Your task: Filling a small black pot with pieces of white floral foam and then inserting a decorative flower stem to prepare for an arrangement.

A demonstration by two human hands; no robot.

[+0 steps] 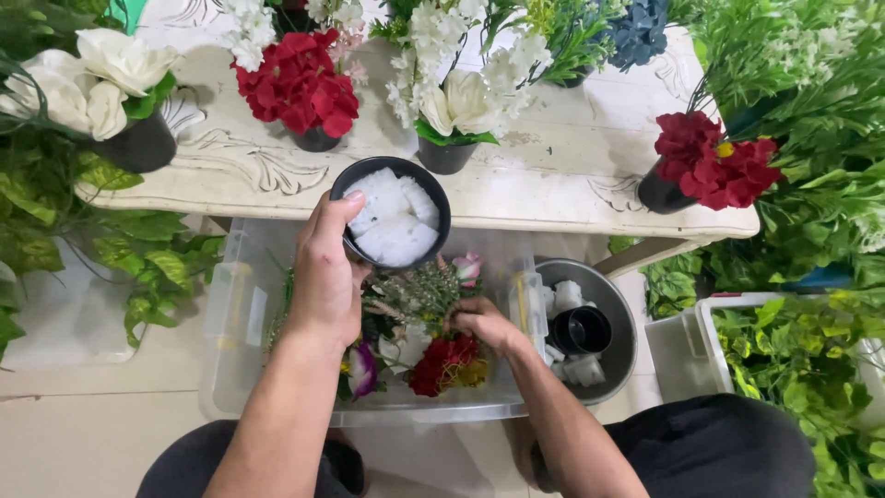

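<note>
Head view: my left hand grips the small, light black plastic pot of stiff white foam chunks by its rim, while my right hand's fingers close on soft, crushable artificial flowers.

A white table with curly carved patterns stands in front. Its paint looks a bit worn. Small black pots of fake flowers sit on it: red ones, white ones and blue ones. The floor is pale and smooth. Green leafy plants fill the right side, and more leaves hang at the left. The light is soft and even.
</note>
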